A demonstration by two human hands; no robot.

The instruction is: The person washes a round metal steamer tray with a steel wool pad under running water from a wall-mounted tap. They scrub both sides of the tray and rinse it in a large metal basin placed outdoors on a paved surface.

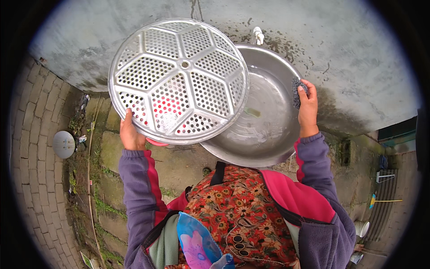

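Observation:
My left hand [131, 133] grips the lower left rim of a round, perforated metal steamer rack [184, 64], thumb on top. The rack is raised and overlaps the left side of a wide stainless steel basin [268, 134]. Shallow water and a small greenish piece [252, 112] lie in the basin. At the basin's right rim, my right hand [307, 107] holds a dark grey scouring pad [297, 91] between thumb and fingers. Something red shows through the rack's holes; what it is stays mostly hidden.
A white tap [258, 35] juts from the wet-spotted grey wall [349, 60] behind the basin. Mossy paving slabs [112, 151] and a long thin cane [89, 161] lie on the left, near a round metal disc [63, 144]. A white bucket [362, 229] stands at the lower right.

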